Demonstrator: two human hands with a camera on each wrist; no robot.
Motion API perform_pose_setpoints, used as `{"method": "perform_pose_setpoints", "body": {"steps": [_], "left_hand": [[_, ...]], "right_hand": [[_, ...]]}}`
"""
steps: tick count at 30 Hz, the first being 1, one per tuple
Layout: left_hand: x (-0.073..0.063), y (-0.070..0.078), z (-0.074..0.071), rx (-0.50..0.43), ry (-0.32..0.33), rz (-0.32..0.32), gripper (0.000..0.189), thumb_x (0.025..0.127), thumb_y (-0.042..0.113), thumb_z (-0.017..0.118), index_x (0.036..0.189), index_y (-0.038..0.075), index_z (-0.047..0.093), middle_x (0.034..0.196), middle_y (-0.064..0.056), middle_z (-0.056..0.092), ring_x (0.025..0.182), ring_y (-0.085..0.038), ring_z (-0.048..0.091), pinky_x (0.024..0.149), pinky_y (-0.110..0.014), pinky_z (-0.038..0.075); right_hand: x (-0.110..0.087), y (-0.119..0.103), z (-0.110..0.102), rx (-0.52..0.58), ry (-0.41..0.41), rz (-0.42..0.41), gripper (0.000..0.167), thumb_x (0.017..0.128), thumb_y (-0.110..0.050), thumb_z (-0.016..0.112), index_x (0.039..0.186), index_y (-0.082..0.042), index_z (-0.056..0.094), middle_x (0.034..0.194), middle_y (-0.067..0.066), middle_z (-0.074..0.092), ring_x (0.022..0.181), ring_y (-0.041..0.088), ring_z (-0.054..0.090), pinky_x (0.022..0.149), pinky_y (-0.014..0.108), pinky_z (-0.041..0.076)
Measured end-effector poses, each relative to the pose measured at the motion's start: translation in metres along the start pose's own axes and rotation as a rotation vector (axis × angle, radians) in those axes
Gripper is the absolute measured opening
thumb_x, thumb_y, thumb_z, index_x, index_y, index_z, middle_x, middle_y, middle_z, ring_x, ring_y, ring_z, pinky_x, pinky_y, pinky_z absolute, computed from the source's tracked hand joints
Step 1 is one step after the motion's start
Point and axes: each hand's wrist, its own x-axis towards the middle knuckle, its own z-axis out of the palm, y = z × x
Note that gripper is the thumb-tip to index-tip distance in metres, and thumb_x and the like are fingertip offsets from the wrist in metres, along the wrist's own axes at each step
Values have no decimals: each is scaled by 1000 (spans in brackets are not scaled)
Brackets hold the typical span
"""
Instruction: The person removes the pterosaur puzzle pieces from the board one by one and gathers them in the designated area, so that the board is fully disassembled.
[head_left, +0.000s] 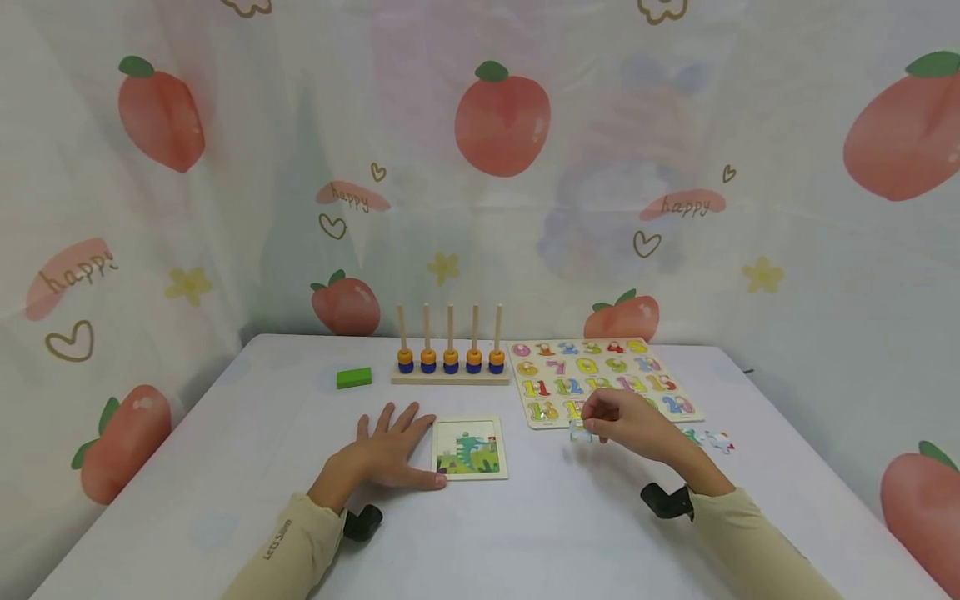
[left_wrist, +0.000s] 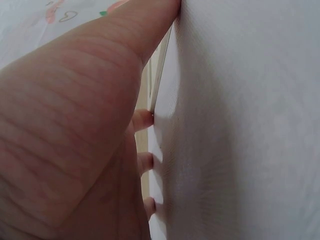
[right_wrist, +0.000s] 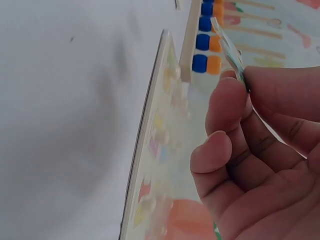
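A square jigsaw puzzle tray (head_left: 470, 477) with a pale frame lies on the table, partly filled with a green dinosaur picture. My left hand (head_left: 390, 454) rests at its left side, fingers spread, with the thumb touching the lower left corner and a fingertip at the upper left one. To the right of the tray, above the table, my right hand (head_left: 630, 425) pinches a pale blue puzzle piece (head_left: 578, 432) between thumb and index finger. In the right wrist view this puzzle piece (right_wrist: 231, 52) is seen nearly edge-on. More puzzle pieces (head_left: 720, 442) lie beyond the right wrist, partly hidden by it.
A wooden number board (head_left: 536, 422) lies behind my right hand. Left of it stands a rack of several pegs (head_left: 450, 377) with orange and blue beads. A green block (head_left: 354, 378) sits further left. A fruit-printed curtain (head_left: 502, 233) hangs behind the table.
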Motion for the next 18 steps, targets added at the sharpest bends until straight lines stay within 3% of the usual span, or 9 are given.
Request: {"method": "perform_pose_setpoints", "body": {"steps": [8,18], "left_hand": [[7,-7,6,-10,25,9,114,78,79,78,169,23,35,179,-12,14,162,-48,-1,120,-76,-6],[-2,-1,-1,-22,14,25,115,80,81,74,169,21,33,178,-14,14,162,-48,-1,120,-76,-7]], "right_hand": [[-20,10,-19,-10,10,56,9,101,-4,72,104,0,64,92,7,64,81,24,63,72,35,58],[-41,27,-42,-53,20,154,11,102,-3,70,107,4,64,91,7,64,80,25,61,67,32,54]]}}
